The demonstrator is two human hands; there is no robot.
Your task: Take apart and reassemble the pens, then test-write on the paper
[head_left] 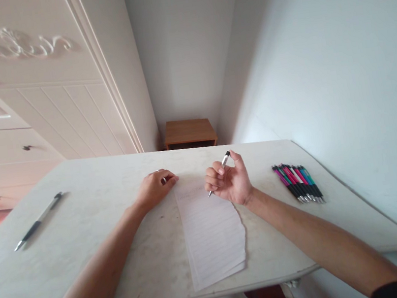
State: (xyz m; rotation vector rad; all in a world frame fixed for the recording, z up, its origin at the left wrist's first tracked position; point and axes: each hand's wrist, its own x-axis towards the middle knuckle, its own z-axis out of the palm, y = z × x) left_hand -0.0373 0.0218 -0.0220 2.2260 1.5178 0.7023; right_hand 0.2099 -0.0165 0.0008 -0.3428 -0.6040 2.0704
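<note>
My right hand [230, 180] is curled round a slim pen [224, 160], its tip pointing down at the top of a torn sheet of lined paper [211, 232] on the white table [94, 224]. The hand hovers just above the paper's upper right corner. My left hand [155, 188] lies palm down on the table, fingers together, their tips touching the paper's upper left corner. It holds nothing.
Several pink, teal and black pens [297, 182] lie in a row at the right of the table. A single grey pen [38, 221] lies at the far left. A white cabinet [33, 94] stands behind, a small wooden stand [189, 133] in the corner, and a wall runs close on the right.
</note>
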